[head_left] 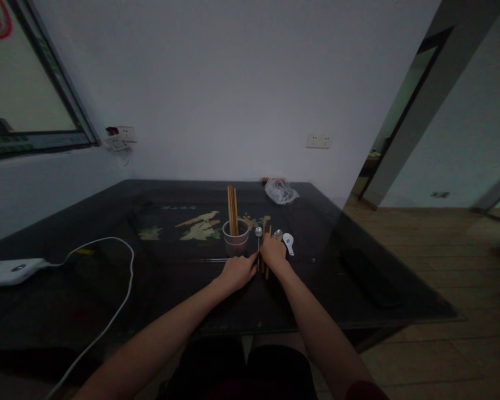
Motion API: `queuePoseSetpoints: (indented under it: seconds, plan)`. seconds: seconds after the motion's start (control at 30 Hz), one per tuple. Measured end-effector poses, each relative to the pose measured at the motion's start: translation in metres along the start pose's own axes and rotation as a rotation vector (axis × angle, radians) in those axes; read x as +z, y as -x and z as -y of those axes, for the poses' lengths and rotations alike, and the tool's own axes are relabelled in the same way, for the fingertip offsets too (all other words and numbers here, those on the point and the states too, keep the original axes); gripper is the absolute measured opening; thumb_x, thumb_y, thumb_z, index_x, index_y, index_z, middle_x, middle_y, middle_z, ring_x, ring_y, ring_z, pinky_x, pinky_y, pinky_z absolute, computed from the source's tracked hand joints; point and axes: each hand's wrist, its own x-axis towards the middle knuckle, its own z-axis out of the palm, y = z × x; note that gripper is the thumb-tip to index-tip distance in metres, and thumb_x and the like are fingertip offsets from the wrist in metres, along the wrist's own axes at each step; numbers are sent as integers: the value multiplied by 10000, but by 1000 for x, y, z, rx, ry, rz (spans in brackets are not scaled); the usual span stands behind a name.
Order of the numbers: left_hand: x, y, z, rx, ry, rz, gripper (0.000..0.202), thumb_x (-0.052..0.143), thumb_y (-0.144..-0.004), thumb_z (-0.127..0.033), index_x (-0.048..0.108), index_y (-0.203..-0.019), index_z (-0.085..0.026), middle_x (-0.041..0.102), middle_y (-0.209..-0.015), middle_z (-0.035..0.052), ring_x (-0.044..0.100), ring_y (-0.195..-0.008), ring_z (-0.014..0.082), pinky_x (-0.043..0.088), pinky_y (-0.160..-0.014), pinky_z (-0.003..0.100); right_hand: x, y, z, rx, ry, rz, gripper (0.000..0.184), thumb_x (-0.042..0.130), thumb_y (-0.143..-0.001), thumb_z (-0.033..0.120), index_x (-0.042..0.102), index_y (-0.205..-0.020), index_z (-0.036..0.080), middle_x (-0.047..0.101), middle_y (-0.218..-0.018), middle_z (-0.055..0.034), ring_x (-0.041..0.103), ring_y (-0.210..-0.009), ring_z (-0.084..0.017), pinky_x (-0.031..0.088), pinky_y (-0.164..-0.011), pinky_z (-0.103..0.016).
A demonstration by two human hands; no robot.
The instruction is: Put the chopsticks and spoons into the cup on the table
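A clear plastic cup (236, 244) stands on the dark table with several wooden chopsticks (232, 211) upright in it. To its right, my right hand (274, 251) is closed over loose chopsticks (267, 273), whose ends stick out above and below the fingers. My left hand (238, 272) lies just in front of the cup, its fingertips drawn together at the handle of a metal spoon (259, 231); what they grip is too small to tell. Another metal spoon (278, 234) lies partly behind my right hand. Beside it rests a white soup spoon (289, 242).
A crumpled clear plastic bag (280, 191) lies at the table's back edge. On the left, a white power strip (14, 272) trails a white cable (130, 278) over the front edge. A dark flat object (370, 278) lies at the right. The wall borders the table's (170, 300) far side.
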Motion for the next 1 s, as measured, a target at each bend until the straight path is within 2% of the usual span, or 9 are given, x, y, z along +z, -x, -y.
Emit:
queuePoseSetpoints:
  seconds: [0.17,0.33,0.53,0.7,0.83,0.93,1.0]
  plan:
    - [4,-1,1,-3,-7,-19,446,337,-936,-400,413,-1352,-260,707,-952,126,687,-823,293,522,-695,392,0,-3,2,23,0,26,288,379,-888,131,517,-1134,76,643,-1062,-245,620,-997,-286,450,-798,-348]
    - [4,0,2,-2,2,-18,410,353,-930,-387,450,-1303,-249,705,-941,118,684,-830,296,522,-687,393,-1,-3,2,20,6,34,282,434,-876,127,490,-1146,67,663,-1010,-245,649,-956,-281,454,-791,-343]
    - [-1,2,-1,52,9,-63,271,355,-930,-315,561,-1071,-211,679,-954,84,670,-833,250,522,-689,360,-7,-2,2,25,-29,72,303,486,-862,152,455,-1156,89,666,-1001,-213,656,-938,-269,466,-751,-325]
    - [-2,3,-4,178,19,-156,206,404,-900,-220,589,-970,-166,635,-997,87,607,-961,211,502,-837,332,-21,1,-1,10,-85,30,312,502,-844,175,430,-1144,126,662,-993,-162,648,-921,-243,442,-738,-303]
    - [4,4,-6,239,79,-196,262,448,-882,-211,574,-1102,-142,598,-1181,116,534,-1131,215,442,-982,333,-31,1,-9,-1,-208,-65,236,491,-836,215,451,-1063,166,664,-929,-107,640,-856,-224,410,-682,-281]
    - [11,3,-7,220,99,-188,364,454,-884,-224,526,-1223,-115,528,-1322,143,463,-1252,226,385,-1054,349,-33,-2,-17,-19,-378,-132,192,503,-814,249,467,-993,191,654,-852,-55,630,-779,-199,389,-643,-259]
    - [15,2,-7,205,95,-169,385,442,-894,-241,519,-1246,-106,509,-1350,149,449,-1275,227,369,-1070,356,-32,-5,-22,-38,-506,-199,178,502,-797,257,470,-963,202,641,-820,-30,621,-748,-186,388,-638,-251]
